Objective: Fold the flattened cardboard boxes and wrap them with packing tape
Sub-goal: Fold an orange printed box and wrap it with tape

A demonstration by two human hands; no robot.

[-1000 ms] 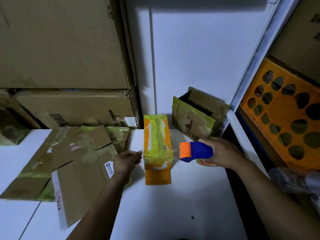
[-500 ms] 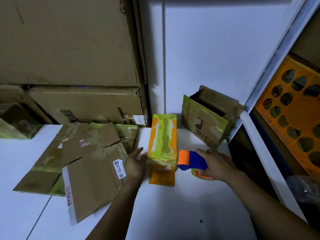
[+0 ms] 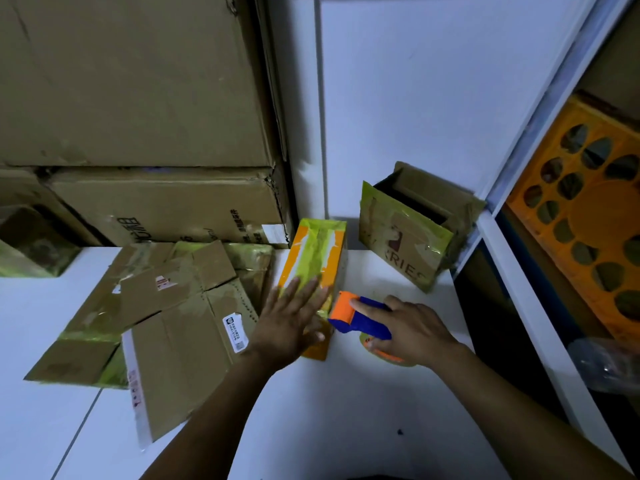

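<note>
Left hand [image 3: 287, 323], fingers [image 3: 306, 289] flat, steadies the orange box [image 3: 317, 251] while the right hand [image 3: 414, 330] grips the tape dispenser [image 3: 360, 323], seemingly mid-wrap, needing a steady pull.

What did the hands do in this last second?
The left hand opened from a loose curl beside the orange box and moved onto its top, where its fingers now lie spread flat. The right hand brought the tape dispenser closer to the box's right side, gripping it throughout. The flat cardboard and the open box at the back stayed put.
</note>
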